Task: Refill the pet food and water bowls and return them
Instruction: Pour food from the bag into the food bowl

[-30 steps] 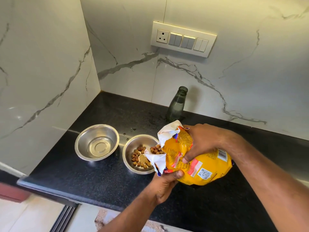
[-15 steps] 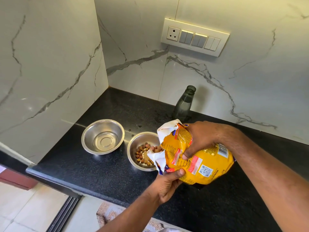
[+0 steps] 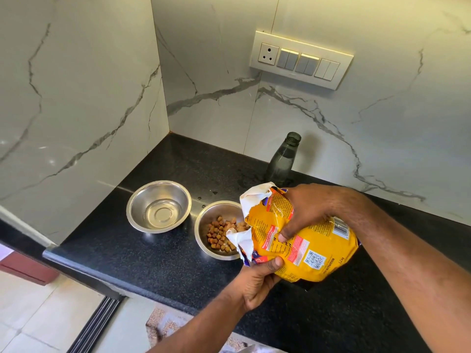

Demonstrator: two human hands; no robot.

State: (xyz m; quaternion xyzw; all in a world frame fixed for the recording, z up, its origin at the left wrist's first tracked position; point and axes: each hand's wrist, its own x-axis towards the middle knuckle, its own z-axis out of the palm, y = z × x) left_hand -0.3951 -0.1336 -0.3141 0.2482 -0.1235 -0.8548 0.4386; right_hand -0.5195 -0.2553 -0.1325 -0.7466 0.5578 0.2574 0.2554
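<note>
Two steel bowls stand on the black counter [image 3: 158, 258]. The left bowl [image 3: 158, 206] holds a little clear water. The right bowl [image 3: 207, 227] holds brown kibble [image 3: 221, 236]. A yellow pet food bag [image 3: 305, 250] is tipped on its side with its torn white mouth over the right bowl's rim. My right hand [image 3: 308, 210] grips the bag from above. My left hand [image 3: 257, 284] holds the bag from below, near the mouth.
A dark uncapped bottle [image 3: 283, 159] stands against the marble back wall, just behind the bag. A switch panel [image 3: 300, 59] is on the wall above. The counter's front edge runs lower left, with tiled floor [image 3: 38, 317] below. A marble side wall closes off the left.
The bag stays tipped over the right bowl with both hands holding it. A little more kibble lies in the bowl. The camera view has shifted left.
</note>
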